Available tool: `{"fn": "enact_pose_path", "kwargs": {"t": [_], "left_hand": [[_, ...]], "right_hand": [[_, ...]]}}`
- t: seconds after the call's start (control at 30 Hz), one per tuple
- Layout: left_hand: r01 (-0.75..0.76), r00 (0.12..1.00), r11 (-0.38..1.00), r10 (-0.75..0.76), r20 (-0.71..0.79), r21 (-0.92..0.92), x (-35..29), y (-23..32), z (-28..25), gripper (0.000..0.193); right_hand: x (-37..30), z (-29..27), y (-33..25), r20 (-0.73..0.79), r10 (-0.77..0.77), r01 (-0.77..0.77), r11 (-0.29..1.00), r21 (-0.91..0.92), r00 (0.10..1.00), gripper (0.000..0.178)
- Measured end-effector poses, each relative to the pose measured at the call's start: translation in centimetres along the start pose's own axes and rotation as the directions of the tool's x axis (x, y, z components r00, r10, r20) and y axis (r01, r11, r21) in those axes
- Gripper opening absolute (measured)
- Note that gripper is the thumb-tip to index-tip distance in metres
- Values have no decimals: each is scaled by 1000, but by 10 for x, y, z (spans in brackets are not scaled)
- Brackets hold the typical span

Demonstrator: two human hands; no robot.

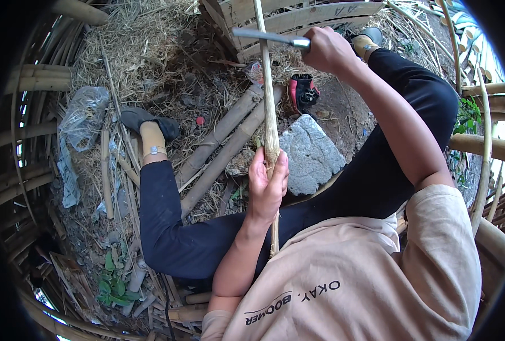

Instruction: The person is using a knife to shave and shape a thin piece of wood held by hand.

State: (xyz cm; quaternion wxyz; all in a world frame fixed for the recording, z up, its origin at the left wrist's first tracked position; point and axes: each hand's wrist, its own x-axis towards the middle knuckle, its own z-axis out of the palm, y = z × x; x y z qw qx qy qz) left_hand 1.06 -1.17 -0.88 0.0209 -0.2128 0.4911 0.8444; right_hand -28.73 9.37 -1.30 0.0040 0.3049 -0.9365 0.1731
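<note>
A long, pale bamboo strip (270, 116) runs lengthwise in front of me, its near end by my shirt and its far end past the top of the picture. My left hand (268, 186) is closed around it in the lower half, thumb lying along the strip. Farther out, my right hand (331, 52) grips a knife (275, 38) by the handle, which the fingers hide. The grey blade points left and crosses over the strip near its far part. Whether blade and strip touch, I cannot tell.
Between my legs lie a grey stone block (311, 154), a red and black object (302, 94) and bamboo poles (221, 133). A clear plastic bag (86, 116) rests at left on straw-strewn ground. Pale curved slats (315, 17) stand at the far side. Bamboo rails (482, 146) flank me at right.
</note>
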Motion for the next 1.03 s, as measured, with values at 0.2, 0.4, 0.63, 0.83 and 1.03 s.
{"fn": "enact_pose_path", "kwargs": {"t": [0.2,0.4,0.63,0.83,1.03], "left_hand": [[-1,1000,1000,1,11,17,0,2,-6,20],[21,1000,1000,-20,-17,4,1,8,-6,20],[20,999,999,-20,-32,25,0,9,-9,19],[35,999,998,-33,-28,52,2,9,-9,20],[-41,998,989,46,-31,139,3,-2,-11,21]], "right_hand": [[5,0,8,-65,2,1,999,37,998,29],[-13,-3,-19,51,-91,84,990,112,995,25],[-24,-1,-35,83,-233,217,962,164,969,27],[-36,-12,-43,159,-267,244,958,151,951,19],[-48,-13,-57,308,-216,186,975,122,927,22]]}}
